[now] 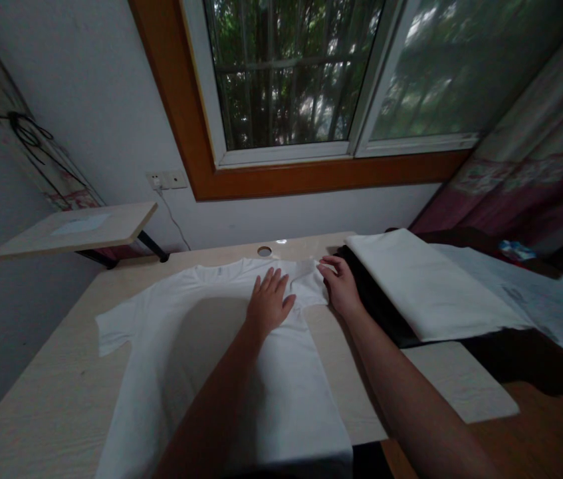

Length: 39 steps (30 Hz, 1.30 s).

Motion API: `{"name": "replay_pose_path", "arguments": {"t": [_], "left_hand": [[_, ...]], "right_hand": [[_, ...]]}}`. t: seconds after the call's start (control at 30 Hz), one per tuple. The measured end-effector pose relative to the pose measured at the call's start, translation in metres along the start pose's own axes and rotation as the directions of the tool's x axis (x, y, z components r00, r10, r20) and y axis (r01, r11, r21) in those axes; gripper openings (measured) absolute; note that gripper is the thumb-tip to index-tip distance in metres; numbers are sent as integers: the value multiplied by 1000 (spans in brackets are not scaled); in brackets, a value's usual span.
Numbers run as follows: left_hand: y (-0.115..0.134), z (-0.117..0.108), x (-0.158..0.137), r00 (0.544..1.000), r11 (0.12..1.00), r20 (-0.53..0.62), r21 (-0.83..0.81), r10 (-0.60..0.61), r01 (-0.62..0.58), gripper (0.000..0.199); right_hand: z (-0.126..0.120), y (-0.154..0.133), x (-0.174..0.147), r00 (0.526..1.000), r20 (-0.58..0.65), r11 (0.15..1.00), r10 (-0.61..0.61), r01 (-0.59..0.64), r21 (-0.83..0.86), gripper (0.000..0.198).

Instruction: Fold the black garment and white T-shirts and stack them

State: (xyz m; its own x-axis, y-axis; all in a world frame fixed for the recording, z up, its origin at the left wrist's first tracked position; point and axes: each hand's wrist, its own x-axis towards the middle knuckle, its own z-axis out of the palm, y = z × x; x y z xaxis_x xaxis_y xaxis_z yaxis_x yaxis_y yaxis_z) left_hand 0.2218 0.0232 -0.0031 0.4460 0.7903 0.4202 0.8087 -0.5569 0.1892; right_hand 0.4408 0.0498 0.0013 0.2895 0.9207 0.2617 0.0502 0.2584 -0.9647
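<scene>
A white T-shirt [161, 372] lies spread on the pale wooden table [52, 392], its neckline toward the window and its lower part running to the near edge. My left hand [268, 303] rests flat on the shirt near its right shoulder, fingers stretched out. At the end of the right-hand sleeve is my right hand [341, 286], thumb and fingers pinching the sleeve's edge. The sleeve looks slightly wrinkled between the two hands. On the other side, the left-hand sleeve [119, 326] lies flat.
Folded white cloth [421, 286] lies on black material [375, 299] to the right, beside a printed translucent sheet [525, 286]. A raised shelf [82, 226] stands at the back left. The table has a round cable hole [264, 251]. Behind is a window [296, 80].
</scene>
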Motion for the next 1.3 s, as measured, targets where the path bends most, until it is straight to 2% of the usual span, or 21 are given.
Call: {"name": "replay_pose_path", "arguments": {"t": [0.1,0.2,0.33,0.43,0.53,0.6,0.7,0.83,0.93,1.1,1.3], "left_hand": [[-2,-3,2,999,997,-30,-74,16,-18,48],[-5,-3,4,999,989,-40,-147,-3,-3,52],[-8,-5,4,999,985,-19,-171,-27,23,69],[-9,-6,4,1000,987,11,-159,-1,3,68],[-12,-4,3,1000,979,8,-200,23,-21,54],[-15,-2,4,1000,959,-16,-283,-21,15,47],[-21,-1,5,986,880,-43,-459,-161,124,44],[-25,-7,6,925,720,6,-627,-379,299,41],[-26,-12,6,868,611,40,-693,-496,381,42],[-29,-15,5,817,499,12,-786,-576,364,40],[-32,-12,4,788,455,-19,-825,-615,335,38]], "right_hand": [[3,-12,-6,985,169,991,39,-60,120,46],[2,-22,-10,933,348,955,87,-177,236,43],[0,-18,-8,948,300,946,107,-190,264,39],[1,-6,-6,954,266,968,139,-187,168,34],[3,-1,-7,949,302,994,91,-106,31,30],[3,-4,-9,942,335,997,21,4,-75,29],[3,-15,-14,919,386,964,-80,170,-204,28],[4,-28,-19,851,500,915,-159,317,-249,29],[5,-29,-22,795,583,898,-165,365,-244,40],[10,-22,-24,718,684,879,-129,403,-257,56],[15,-22,-29,698,716,835,-33,413,-365,38]]}}
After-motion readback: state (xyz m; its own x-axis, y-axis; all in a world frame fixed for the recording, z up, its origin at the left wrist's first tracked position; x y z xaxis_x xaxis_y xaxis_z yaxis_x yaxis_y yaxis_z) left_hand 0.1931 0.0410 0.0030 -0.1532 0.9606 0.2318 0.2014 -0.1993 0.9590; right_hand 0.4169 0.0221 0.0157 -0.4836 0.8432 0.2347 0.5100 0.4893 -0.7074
